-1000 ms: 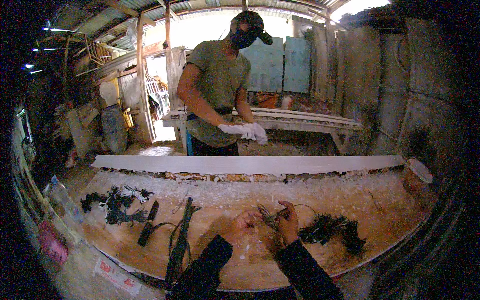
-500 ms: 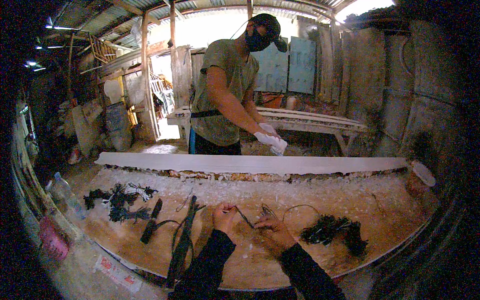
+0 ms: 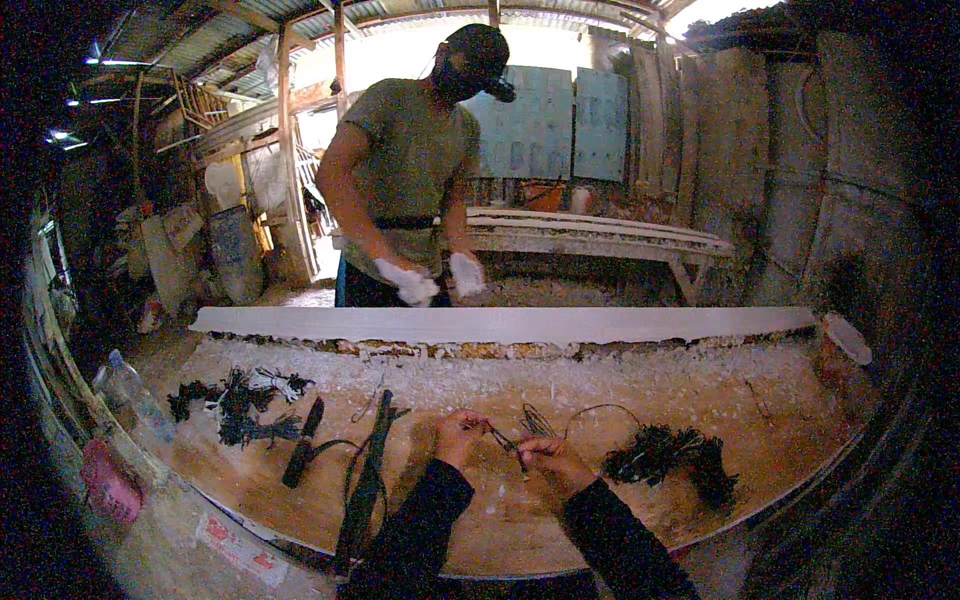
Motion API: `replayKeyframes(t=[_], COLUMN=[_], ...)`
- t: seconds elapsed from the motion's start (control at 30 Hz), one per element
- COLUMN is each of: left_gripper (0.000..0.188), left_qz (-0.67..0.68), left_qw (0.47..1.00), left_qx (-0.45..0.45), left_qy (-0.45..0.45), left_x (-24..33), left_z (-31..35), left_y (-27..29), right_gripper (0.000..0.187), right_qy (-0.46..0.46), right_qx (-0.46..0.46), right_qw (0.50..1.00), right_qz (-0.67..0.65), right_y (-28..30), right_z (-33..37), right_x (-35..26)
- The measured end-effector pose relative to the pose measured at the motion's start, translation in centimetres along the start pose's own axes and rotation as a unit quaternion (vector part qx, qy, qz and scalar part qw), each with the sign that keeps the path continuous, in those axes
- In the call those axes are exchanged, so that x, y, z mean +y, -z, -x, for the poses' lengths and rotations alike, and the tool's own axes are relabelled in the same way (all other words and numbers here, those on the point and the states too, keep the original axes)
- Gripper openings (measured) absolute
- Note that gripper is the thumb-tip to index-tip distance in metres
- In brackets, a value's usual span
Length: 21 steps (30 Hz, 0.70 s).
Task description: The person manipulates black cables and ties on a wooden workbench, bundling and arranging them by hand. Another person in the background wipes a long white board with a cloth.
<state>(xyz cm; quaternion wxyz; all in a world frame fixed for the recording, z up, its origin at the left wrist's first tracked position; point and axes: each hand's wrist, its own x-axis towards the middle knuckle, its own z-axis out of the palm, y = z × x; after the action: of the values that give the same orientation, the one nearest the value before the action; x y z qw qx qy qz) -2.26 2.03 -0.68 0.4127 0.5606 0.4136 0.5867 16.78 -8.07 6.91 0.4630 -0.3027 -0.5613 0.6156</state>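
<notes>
A short dark cord (image 3: 507, 446) runs between my two hands above the wooden table. Its one end is pinched in the fingers of my left hand (image 3: 459, 437). My right hand (image 3: 555, 462) grips it lower down, the fingers closed, and a short tip sticks out below. Just beyond my right hand lies a small loop of thin wire or cord (image 3: 537, 420). A bundle of dark cords (image 3: 672, 460) rests on the table to the right of that hand. Left of my left hand lies a long dark stick-like piece (image 3: 368, 480) with a thin strap beside it.
More dark cord bundles (image 3: 245, 405) and a dark-handled tool (image 3: 303, 445) lie at the left. A long white moulding (image 3: 500, 324) spans the table's far edge, with a bucket (image 3: 845, 345) at its right end. A plastic bottle (image 3: 135, 395) stands left. Opposite stands a co-worker (image 3: 415, 170) wearing white gloves.
My right hand has turned and closed on the cord, raising it slightly; the cord's tip now shows below the fingers. The co-worker has shifted left and parted the gloved hands.
</notes>
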Motion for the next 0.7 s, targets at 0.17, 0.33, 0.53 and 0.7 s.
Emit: replayKeyframes(t=[0.17, 0.33, 0.53, 0.7], left_gripper=[0.011, 0.016, 0.02, 0.022], left_qz=[-0.126, -0.105, -0.049, -0.143], left_qw=[0.991, 0.984, 0.95, 0.908], left_qx=[-0.052, -0.134, -0.301, -0.394], left_qy=[-0.002, -0.047, -0.062, -0.029], left_x=[1.5, 2.1, 3.8, 6.0], left_z=[0.9, 1.2, 2.1, 3.6], left_y=[-0.5, -1.0, -2.2, -2.1], right_gripper=[0.006, 0.015, 0.022, 0.024], right_qy=[0.048, 0.045, 0.087, 0.06], right_qx=[0.042, 0.063, 0.163, 0.279], right_qw=[0.998, 0.994, 0.982, 0.958], right_qz=[-0.014, -0.082, -0.038, -0.001], right_y=[2.0, 2.9, 2.1, 0.6], right_z=[-1.0, -1.5, -1.6, -0.5], right_x=[1.8, 1.5, 0.7, -2.1])
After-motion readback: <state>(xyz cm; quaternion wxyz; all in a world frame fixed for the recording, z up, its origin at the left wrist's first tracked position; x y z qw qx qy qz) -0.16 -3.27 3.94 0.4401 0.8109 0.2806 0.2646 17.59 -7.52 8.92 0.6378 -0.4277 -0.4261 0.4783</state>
